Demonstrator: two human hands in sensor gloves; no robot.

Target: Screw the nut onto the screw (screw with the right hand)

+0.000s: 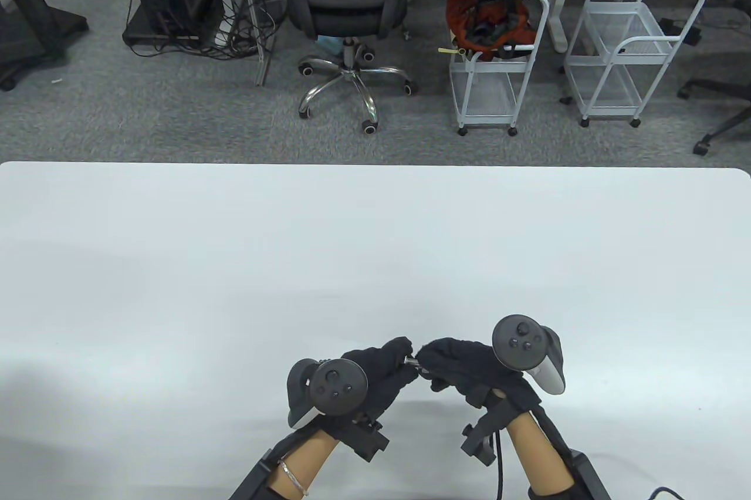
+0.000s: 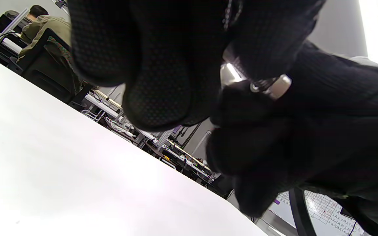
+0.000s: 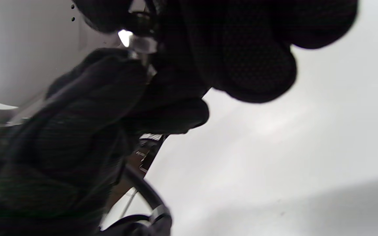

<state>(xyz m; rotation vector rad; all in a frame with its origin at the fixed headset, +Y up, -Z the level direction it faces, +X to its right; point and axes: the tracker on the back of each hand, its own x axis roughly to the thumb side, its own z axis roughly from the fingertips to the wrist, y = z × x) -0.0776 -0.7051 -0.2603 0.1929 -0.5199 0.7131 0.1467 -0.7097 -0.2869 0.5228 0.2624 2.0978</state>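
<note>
Both gloved hands meet low over the white table [image 1: 234,265], near its front edge. My left hand [image 1: 384,368] pinches a small metal screw [image 1: 410,359] at its fingertips. My right hand [image 1: 455,365] pinches the silver nut [image 2: 272,87] at the screw's other end, fingertips almost touching the left hand's. In the left wrist view the screw [image 2: 230,73] shows as a bright sliver between dark fingers [image 2: 156,98]. In the right wrist view the metal parts [image 3: 141,42] sit near the top, mostly hidden by gloves. How far the nut sits on the thread is hidden.
The table's far edge [image 1: 375,164] runs across mid-view. Beyond it on the floor stand an office chair [image 1: 346,1] and two white wire carts [image 1: 499,71].
</note>
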